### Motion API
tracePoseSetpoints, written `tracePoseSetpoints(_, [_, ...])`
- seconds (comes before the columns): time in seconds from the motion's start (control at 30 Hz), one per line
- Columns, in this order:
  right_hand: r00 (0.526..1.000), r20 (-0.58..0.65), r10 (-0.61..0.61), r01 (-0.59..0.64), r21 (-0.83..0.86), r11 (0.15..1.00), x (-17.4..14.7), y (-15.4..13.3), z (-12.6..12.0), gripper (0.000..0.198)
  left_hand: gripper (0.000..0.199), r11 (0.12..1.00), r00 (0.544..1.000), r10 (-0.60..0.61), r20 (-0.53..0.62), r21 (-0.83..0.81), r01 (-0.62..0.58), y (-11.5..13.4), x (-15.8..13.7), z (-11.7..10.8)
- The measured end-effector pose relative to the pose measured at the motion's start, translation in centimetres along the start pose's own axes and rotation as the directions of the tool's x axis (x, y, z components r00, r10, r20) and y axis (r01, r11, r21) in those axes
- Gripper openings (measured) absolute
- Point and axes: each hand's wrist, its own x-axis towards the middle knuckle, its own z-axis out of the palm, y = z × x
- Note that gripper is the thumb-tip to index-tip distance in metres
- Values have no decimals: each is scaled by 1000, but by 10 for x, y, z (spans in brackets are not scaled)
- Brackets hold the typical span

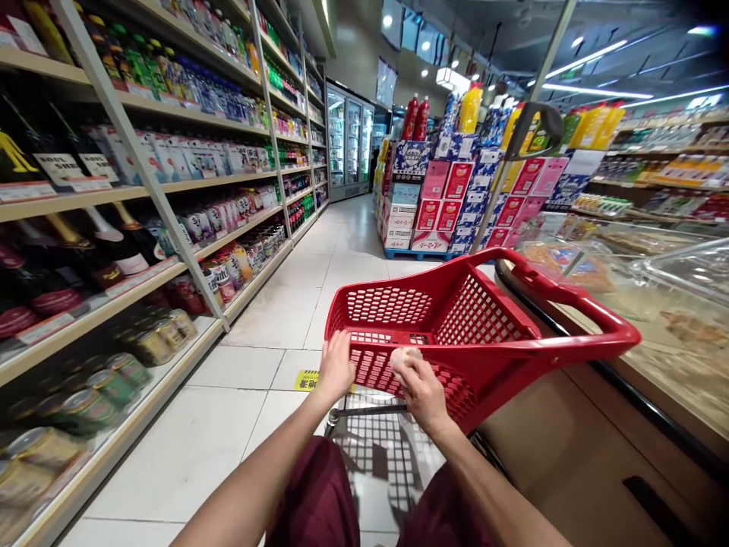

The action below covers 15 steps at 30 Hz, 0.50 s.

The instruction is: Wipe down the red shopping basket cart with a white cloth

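A red plastic shopping cart [387, 304] stands crosswise before me, its handle [604, 323] pointing to the right. My left hand [337, 365] lies against the cart's near left corner, fingers stretched out and nothing in them. Close to the cart's near side wall, my right hand [422, 391] is closed around a crumpled whitish wad [406, 357], perhaps tissue or cloth. The palm side of the right hand is hidden. Through the cart's wall holes the basket's inside shows in part.
Shelves of bottles and cans [228, 243] run along the left. Ahead stand stacked drink cartons [444, 197] on a blue pallet. A display counter [626, 380] with clear covers is close on the right. A yellow floor sticker [307, 379] lies beside the cart.
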Motion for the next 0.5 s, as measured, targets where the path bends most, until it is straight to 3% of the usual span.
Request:
tracePoseSetpoints(0.1, [990, -8, 139, -134, 218, 967, 28, -22, -5, 28, 63, 996, 996, -83, -41, -28, 81, -6, -1, -14])
tracePoseSetpoints(0.17, [971, 77, 228, -240, 369, 898, 41, -36, -6, 31, 61, 976, 996, -84, -7, -204, 81, 5, -5, -16])
tracePoseSetpoints(0.23, [937, 144, 319, -348, 462, 816, 44, -45, -4, 31, 54, 860, 993, -70, 94, -499, 108, 23, -13, -11])
tracePoseSetpoints(0.3, [912, 168, 375, -409, 458, 789, 40, -49, -2, 29, 42, 715, 983, -71, 170, -678, 169, 38, -22, -3])
tracePoseSetpoints(0.4, [951, 196, 238, -291, 320, 902, 36, -40, -10, 22, 29, 731, 975, -196, 104, -647, 216, 36, -28, -1])
tracePoseSetpoints(0.5, [990, 118, 83, -87, 22, 996, 44, -8, -35, 27, 29, 823, 940, -327, -99, -519, 232, 2, -14, -23])
